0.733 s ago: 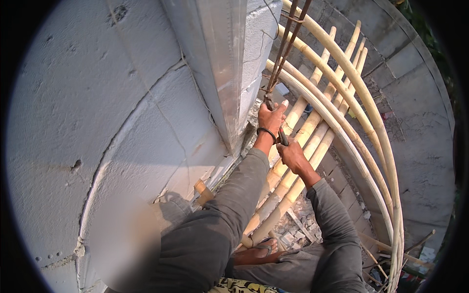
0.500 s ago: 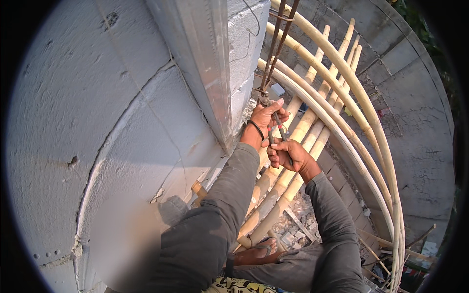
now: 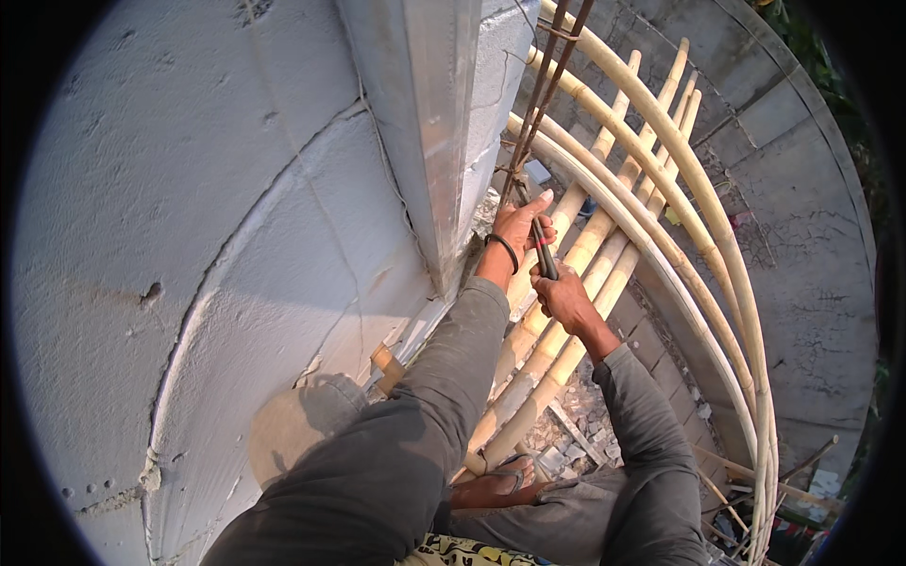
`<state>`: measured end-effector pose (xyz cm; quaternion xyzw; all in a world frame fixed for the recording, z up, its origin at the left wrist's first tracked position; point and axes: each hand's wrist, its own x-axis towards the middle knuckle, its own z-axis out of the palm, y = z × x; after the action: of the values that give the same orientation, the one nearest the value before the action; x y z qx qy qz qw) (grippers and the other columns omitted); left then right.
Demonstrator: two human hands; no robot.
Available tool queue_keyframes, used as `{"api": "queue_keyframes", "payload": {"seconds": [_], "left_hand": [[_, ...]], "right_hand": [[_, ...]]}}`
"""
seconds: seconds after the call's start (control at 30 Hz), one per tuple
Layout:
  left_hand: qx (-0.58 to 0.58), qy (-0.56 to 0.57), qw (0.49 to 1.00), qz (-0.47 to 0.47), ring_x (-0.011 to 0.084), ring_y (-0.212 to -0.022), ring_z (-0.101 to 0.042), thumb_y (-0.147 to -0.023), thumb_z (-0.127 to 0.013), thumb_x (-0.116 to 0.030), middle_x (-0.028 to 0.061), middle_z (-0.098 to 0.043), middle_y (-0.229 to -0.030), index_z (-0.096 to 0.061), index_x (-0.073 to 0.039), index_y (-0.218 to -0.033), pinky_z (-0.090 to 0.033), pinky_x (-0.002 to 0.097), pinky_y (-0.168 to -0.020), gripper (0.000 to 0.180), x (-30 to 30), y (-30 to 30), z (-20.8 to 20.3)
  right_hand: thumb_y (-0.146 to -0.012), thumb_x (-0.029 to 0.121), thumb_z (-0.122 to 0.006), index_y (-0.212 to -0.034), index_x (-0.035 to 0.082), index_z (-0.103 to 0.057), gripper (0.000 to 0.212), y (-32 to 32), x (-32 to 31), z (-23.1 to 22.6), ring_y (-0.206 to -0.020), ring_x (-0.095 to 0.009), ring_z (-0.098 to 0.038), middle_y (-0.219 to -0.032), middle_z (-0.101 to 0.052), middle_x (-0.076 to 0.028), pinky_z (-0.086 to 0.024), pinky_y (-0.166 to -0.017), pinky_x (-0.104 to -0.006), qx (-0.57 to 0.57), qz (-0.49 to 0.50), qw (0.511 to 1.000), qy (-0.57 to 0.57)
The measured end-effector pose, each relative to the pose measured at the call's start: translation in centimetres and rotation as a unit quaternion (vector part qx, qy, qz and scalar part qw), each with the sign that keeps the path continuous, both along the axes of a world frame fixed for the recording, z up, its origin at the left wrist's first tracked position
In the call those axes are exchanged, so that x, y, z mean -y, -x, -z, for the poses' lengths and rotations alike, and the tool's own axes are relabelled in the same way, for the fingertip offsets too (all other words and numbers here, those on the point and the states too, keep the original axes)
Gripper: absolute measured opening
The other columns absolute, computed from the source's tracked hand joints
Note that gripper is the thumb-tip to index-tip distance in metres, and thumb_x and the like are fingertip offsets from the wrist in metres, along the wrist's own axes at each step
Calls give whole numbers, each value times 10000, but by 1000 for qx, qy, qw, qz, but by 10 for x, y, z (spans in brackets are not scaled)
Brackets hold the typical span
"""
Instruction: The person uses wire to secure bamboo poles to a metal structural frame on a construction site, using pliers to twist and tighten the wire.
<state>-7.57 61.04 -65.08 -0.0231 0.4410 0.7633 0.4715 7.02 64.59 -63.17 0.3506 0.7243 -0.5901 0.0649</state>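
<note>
My right hand point(image 3: 566, 300) is closed around the handles of a pair of pincers point(image 3: 544, 253), dark with red marks. The handles are squeezed together. My left hand point(image 3: 514, 231), with a black band at its wrist, wraps the upper part of the tool, thumb stretched toward the jaws. Those jaws meet the lower part of two upright rusty steel bars point(image 3: 545, 94), where thin wire is tied round them. Fingers partly hide the jaws and whatever they grip.
A grey block wall point(image 3: 283, 236) and a metal straightedge point(image 3: 442, 141) stand left. Several bamboo poles point(image 3: 595, 236) lie slanting below, beside bent bamboo poles point(image 3: 727, 245) on the right. Rubble point(image 3: 566, 434) lies near my sandalled foot point(image 3: 505, 479). A rounded tan thing point(image 3: 283, 439) is beside my left arm.
The pincers' handles, spread apart before, are now pressed together in my right hand. That hand has turned and its fingers have closed. The wall and bars have shifted slightly right in view.
</note>
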Motion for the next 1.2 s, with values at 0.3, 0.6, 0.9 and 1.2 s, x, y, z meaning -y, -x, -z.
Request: {"api": "queue_keyframes", "payload": {"seconds": [0.3,0.6,0.9,1.2], "left_hand": [[-28,31,997,-62,229,-538,-618,-860,-702,-133,99,-578,-682,-483,-5,-950,-564,362,-490,270,-7,-10,-6],[-97,25,994,-36,291,-874,-680,-970,-524,-187,238,-646,-1014,-416,43,-1059,-586,375,-712,270,-9,-7,10],[-126,-56,990,41,260,-1034,-641,-948,-519,-130,221,-608,-1195,-393,30,-1295,-549,379,-846,402,10,14,29],[-40,-126,987,92,214,-777,-687,-860,-707,-206,107,-656,-814,-592,-30,-916,-590,374,-746,217,8,17,13]], "right_hand": [[-807,382,-726,-1327,-108,-386,792,-5,-1,-25,-939,-311,-636,-1011,-619,-196,-511,-728,-399,-24,-70,967,-244],[-799,100,-572,-1429,-139,-188,776,-6,9,25,-1248,-408,-412,-1398,-363,-302,-341,-938,-557,58,-68,855,-511],[-821,78,-537,-1423,-136,-196,724,5,17,42,-1291,-458,-332,-1411,-301,-328,-292,-980,-581,18,-20,846,-533],[-961,275,-571,-1054,4,-565,286,-2,-8,19,-627,-133,-512,-754,-526,-15,-472,-582,-311,-131,-12,830,542]]}}
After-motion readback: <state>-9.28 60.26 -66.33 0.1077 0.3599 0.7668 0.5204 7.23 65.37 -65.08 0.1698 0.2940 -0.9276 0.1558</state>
